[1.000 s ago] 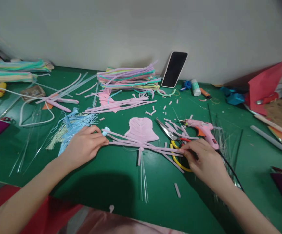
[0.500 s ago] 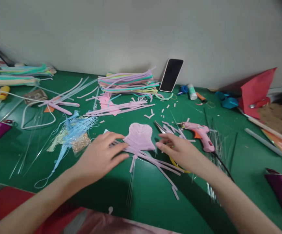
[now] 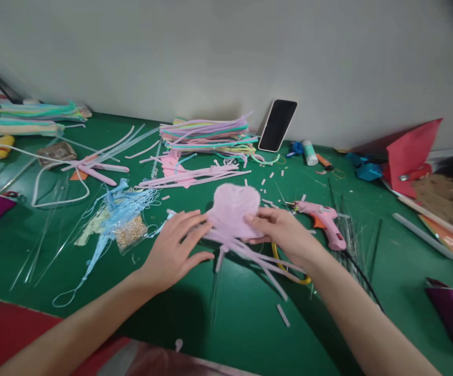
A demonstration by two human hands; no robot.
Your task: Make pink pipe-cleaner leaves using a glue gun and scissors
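Note:
A pale pink petal-shaped piece of pipe cleaners is raised a little off the table in front of me. Its loose pipe-cleaner ends trail toward the lower right. My right hand pinches its lower right edge, thumb on top and fingers beneath. On the other side, my left hand has its fingers stretched out, the tips at the piece's left edge. A cut bit of pink pipe cleaner lies nearer to me. The scissors are hidden now.
A pink glue gun rests to the right, its cord running toward me. Blue tassels and a bag of gold beads lie left. Behind are pipe-cleaner bundles and a propped phone. Clear thin sticks lie right.
My right hand has moved in and taken hold of the pink piece, which is now lifted and tilted up. The left hand has shifted slightly. One short pink bit now lies apart from the ends.

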